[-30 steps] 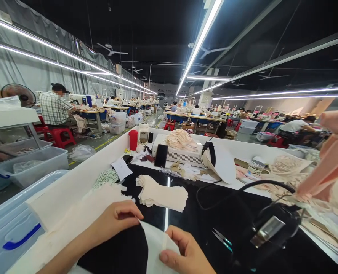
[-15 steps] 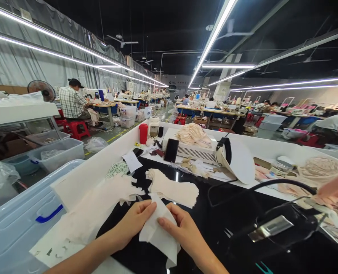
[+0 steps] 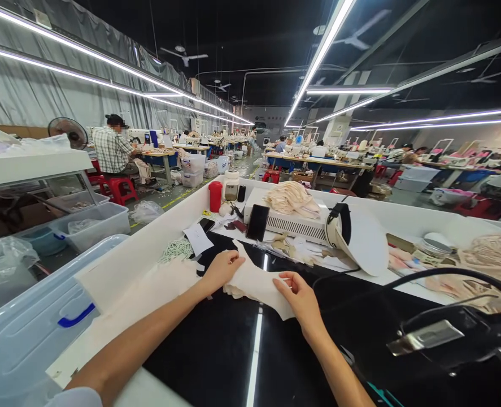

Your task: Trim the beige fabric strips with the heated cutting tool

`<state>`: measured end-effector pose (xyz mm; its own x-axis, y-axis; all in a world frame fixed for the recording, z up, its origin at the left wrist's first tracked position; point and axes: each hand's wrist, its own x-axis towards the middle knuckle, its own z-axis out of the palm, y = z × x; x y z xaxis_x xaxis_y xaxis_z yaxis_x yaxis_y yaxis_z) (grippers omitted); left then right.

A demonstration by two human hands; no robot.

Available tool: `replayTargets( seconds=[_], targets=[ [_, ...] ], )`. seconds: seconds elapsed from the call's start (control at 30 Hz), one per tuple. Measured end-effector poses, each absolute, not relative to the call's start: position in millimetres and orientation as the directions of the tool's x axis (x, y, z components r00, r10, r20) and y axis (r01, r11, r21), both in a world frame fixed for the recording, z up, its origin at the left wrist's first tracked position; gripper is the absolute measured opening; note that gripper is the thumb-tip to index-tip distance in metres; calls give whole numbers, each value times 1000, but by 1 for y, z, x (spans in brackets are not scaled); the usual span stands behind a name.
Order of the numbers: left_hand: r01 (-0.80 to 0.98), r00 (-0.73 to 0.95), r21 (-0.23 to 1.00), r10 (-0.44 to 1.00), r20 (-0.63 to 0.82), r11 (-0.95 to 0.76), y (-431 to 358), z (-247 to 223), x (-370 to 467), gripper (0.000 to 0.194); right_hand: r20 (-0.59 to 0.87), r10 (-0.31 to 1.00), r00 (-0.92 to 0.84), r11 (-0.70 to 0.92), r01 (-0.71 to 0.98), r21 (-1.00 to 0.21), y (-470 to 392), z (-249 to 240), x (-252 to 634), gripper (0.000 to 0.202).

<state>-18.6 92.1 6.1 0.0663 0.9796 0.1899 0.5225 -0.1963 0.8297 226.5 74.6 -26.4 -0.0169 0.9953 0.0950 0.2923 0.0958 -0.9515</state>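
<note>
In the head view, I see 2 bare hands over a glossy black tabletop point(image 3: 216, 350). The left hand point(image 3: 222, 270) pinches the left part of 1 thin, off-white, fabric-like piece point(image 3: 256, 281) with a flared end; the right hand point(image 3: 297, 294) grips its right end between thumb and fingers. The piece lies spread over a cream, layered stack point(image 3: 235, 292), whose edges peek out below. Light, even tension from both sides should keep it smooth; pulling harder could skew its edges or drag the layers underneath.
</note>
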Motion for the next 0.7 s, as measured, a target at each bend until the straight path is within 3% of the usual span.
replayTargets(
  seconds=[0.2, 0.53, 0.7],
  targets=[
    [624, -16, 769, 983, 185, -135, 101, -12, -21, 36, 222, 974, 52, 168, 493, -854, 96, -43, 232, 41],
    [622, -108, 782, 985, 131, -36, 112, -33, -33, 19, 390, 920, -51, 298, 736, -607, 99, -56, 232, 32],
    [626, -104, 777, 981, 164, -63, 111, -35, -43, 16, 472, 862, -185, 427, 768, -478, 88, -59, 227, 32]
  ],
)
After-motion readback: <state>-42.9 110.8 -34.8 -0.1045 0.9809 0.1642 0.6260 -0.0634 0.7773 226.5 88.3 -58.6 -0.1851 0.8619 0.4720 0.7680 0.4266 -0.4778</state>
